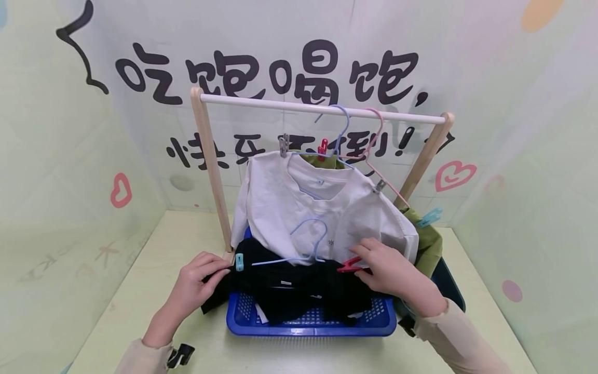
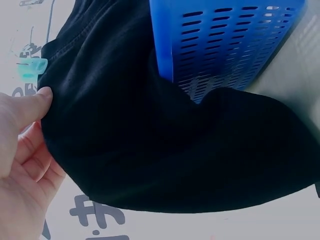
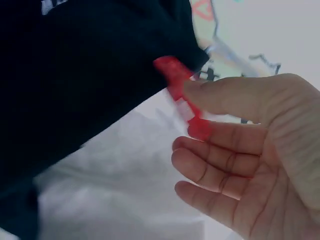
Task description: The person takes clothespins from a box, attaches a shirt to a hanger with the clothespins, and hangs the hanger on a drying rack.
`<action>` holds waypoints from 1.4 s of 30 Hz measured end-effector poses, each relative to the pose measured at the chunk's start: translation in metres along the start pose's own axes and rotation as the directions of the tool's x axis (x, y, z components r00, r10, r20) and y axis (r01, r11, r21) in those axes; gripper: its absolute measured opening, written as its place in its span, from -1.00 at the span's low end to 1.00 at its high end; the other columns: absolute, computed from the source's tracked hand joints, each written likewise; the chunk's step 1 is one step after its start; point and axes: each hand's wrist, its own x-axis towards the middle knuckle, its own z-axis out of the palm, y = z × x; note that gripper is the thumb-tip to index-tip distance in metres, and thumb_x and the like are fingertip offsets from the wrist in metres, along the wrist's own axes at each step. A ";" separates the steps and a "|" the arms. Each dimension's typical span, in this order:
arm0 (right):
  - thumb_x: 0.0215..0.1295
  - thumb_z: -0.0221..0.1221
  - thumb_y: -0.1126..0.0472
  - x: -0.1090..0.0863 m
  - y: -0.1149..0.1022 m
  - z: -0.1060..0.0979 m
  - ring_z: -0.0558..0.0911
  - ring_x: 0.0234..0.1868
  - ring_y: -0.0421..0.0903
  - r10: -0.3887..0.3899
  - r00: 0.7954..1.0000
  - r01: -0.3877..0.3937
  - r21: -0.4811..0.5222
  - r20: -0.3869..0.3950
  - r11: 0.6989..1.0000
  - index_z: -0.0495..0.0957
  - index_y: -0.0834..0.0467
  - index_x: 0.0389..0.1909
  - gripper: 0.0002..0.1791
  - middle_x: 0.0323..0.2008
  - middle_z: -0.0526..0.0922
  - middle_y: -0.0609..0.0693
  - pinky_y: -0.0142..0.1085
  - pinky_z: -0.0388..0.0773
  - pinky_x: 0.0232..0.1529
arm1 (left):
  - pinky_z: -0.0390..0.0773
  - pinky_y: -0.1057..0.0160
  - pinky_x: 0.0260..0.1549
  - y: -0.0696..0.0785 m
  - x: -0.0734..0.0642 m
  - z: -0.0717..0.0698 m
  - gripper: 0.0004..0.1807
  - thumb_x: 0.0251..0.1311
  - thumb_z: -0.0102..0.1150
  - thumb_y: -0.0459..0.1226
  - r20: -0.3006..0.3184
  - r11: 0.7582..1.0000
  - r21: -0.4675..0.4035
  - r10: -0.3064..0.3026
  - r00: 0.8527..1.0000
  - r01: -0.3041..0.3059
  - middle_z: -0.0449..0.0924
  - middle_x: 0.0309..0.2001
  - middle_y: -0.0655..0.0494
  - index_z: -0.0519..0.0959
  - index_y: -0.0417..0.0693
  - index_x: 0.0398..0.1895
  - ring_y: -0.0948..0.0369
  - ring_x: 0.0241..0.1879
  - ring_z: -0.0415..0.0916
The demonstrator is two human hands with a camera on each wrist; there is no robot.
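A black garment [image 1: 275, 304] lies spread over a blue basket [image 1: 310, 331], with a light-blue hanger [image 1: 280, 261] at its neckline. My left hand [image 1: 198, 280] pinches the garment's left edge between thumb and fingers, just beside a teal clothespin [image 1: 240, 262] that sits on the fabric and hanger. At the other shoulder, my right hand [image 1: 385, 267] pinches a red clothespin [image 1: 349, 265] by its handles. In the right wrist view, the red clothespin [image 3: 175, 75] is blurred and its tip overlaps the black fabric; whether it grips the fabric I cannot tell.
Behind stands a wooden rack with a white rail [image 1: 280, 104]. On it hang a white shirt [image 1: 271, 197], clipped to a blue hanger, and a green garment [image 1: 430, 246] on a pink hanger. A dark green basket [image 1: 450, 285] is at the right, partly hidden.
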 end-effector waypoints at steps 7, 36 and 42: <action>0.00 0.38 0.21 -0.022 0.017 0.017 0.55 -0.35 -0.11 0.136 0.989 -0.144 0.176 0.055 0.974 0.55 0.24 -0.21 -0.66 -0.33 0.59 -0.01 -0.24 0.54 -0.29 | 0.43 0.50 -0.34 -0.001 0.000 0.001 -0.57 0.33 -0.01 -0.07 -0.011 1.000 -0.003 0.019 1.000 -0.019 0.58 -0.42 0.04 0.66 -0.25 -0.41 0.19 -0.39 0.45; -0.11 0.33 0.44 -0.051 0.020 -0.005 0.46 -0.54 -0.37 0.176 0.968 -0.121 0.287 -0.177 0.950 0.48 0.04 -0.49 -0.72 -0.55 0.48 -0.28 -0.43 0.44 -0.55 | 0.45 0.44 -0.37 0.009 0.038 0.005 -0.62 0.32 0.06 -0.11 -0.120 0.994 0.003 0.110 0.987 -0.110 0.60 -0.45 0.06 0.67 -0.24 -0.43 0.17 -0.43 0.48; -0.06 0.28 0.37 -0.047 0.022 -0.024 0.45 -0.56 -0.34 0.084 0.902 -0.010 0.173 -0.424 0.985 0.50 0.10 -0.49 -0.84 -0.56 0.51 -0.20 -0.51 0.43 -0.55 | 0.45 0.47 -0.23 0.016 0.071 -0.005 -0.93 0.07 0.28 -0.41 -0.171 0.996 0.036 0.088 0.981 -0.083 0.63 -0.42 -0.02 0.67 -0.29 -0.39 0.10 -0.39 0.53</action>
